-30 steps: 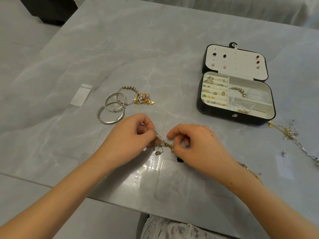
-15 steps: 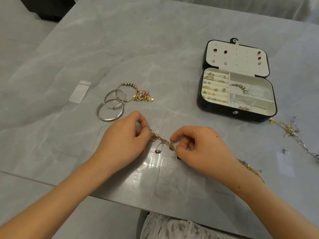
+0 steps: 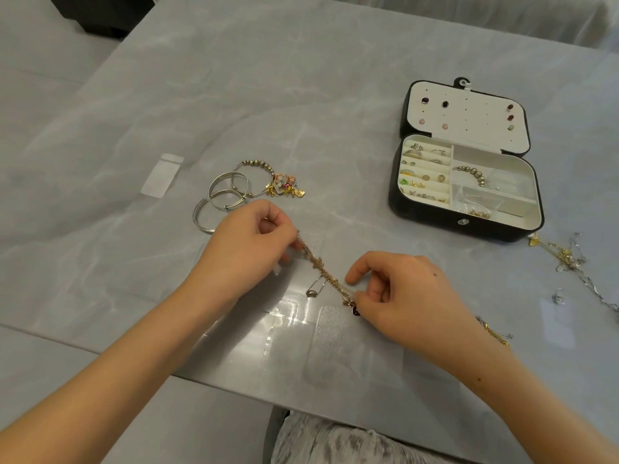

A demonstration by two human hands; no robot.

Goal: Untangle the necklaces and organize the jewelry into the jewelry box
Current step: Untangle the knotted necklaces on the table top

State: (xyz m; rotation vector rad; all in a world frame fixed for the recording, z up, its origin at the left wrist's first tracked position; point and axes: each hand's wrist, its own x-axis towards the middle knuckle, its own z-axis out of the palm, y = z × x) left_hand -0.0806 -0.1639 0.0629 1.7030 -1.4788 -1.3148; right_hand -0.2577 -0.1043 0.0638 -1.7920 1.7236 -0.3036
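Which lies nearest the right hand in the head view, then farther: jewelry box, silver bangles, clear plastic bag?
1. Jewelry box, just beyond the right hand, which pinches the necklace.
2. Silver bangles, off to the left, beyond the left hand.
3. Clear plastic bag, farthest left.

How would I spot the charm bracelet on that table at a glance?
Find the open black jewelry box on the grey table, then look well to its left. The charm bracelet lies at the far side of the plain silver bangles; it alone has round beads and a bunch of gold and pink charms.
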